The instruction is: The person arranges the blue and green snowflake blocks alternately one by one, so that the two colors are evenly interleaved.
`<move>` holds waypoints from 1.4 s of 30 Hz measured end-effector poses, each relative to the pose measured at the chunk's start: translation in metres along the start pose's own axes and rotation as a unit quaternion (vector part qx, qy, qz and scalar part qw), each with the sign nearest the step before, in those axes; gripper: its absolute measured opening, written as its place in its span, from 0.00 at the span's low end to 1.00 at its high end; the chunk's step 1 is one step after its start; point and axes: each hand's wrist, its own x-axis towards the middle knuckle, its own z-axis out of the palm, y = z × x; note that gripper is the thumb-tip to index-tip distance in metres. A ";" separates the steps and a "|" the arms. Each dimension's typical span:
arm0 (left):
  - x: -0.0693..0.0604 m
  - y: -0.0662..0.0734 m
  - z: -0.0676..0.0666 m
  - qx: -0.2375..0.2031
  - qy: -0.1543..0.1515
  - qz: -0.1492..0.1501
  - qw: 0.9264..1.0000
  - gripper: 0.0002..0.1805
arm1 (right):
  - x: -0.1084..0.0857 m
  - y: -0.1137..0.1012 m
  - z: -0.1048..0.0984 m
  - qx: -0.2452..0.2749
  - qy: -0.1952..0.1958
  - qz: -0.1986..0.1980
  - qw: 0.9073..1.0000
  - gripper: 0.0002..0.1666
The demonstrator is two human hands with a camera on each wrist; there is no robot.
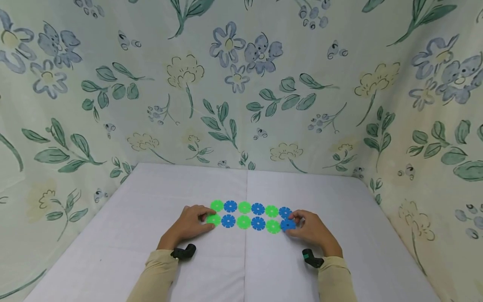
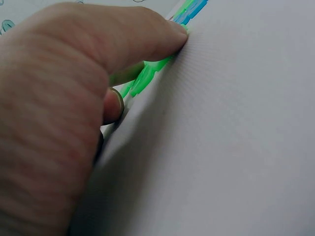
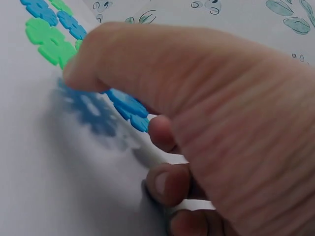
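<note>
Two rows of notched plastic snowflake discs, alternating green and blue, lie side by side on the white cloth. My left hand (image 1: 191, 222) is at the left end, its thumb and forefinger pinching the edges of the front-row green snowflake disc (image 1: 214, 220). In the left wrist view, the thumb partly covers that green edge. At the right end, my right hand (image 1: 310, 226) holds the front-row blue snowflake disc (image 1: 288, 225) between thumb and fingers. This blue disc looks blurred under the thumb in the right wrist view. Just behind it lies another blue disc (image 1: 284, 212).
Between the hands lie more discs, among them a green one (image 1: 243, 222) and a blue one (image 1: 258, 223). A white cloth (image 1: 211, 268) with a centre crease covers the table. Flower-patterned curtains (image 1: 241, 117) hang behind and at both sides. Each wrist wears a black camera (image 1: 185, 252).
</note>
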 end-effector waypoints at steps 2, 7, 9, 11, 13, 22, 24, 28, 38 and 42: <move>0.000 -0.001 0.000 -0.002 0.000 0.002 1.000 0.20 | 0.000 -0.001 0.000 -0.006 0.000 0.000 1.000 0.24; -0.001 -0.001 0.000 -0.005 0.002 0.000 1.000 0.20 | 0.000 0.000 0.002 -0.029 0.002 0.006 1.000 0.22; -0.002 -0.001 -0.001 -0.005 0.001 -0.003 1.000 0.20 | 0.000 -0.001 0.003 -0.033 0.000 0.010 0.999 0.22; -0.002 -0.001 -0.001 -0.004 0.000 -0.007 1.000 0.20 | 0.000 -0.002 0.002 -0.034 -0.005 0.012 0.999 0.22; -0.002 -0.001 -0.001 -0.004 -0.001 -0.008 1.000 0.20 | 0.000 -0.003 0.002 -0.034 -0.009 0.014 0.999 0.22; -0.003 0.000 -0.003 -0.006 0.002 0.001 1.000 0.20 | 0.001 -0.003 0.001 -0.035 -0.021 0.017 0.999 0.22; -0.003 0.000 -0.003 -0.006 0.000 0.001 1.000 0.20 | 0.000 -0.004 0.001 -0.030 -0.023 0.019 0.999 0.22; -0.004 0.000 -0.003 -0.007 -0.001 0.000 1.000 0.20 | 0.000 -0.004 0.001 -0.029 -0.027 0.020 0.999 0.22; -0.003 -0.004 -0.004 -0.001 -0.002 0.000 1.000 0.20 | 0.001 -0.004 0.002 -0.027 -0.027 0.015 0.999 0.23; -0.004 -0.003 -0.003 -0.010 0.000 0.000 1.000 0.21 | 0.000 -0.005 0.002 -0.026 -0.027 0.020 0.999 0.23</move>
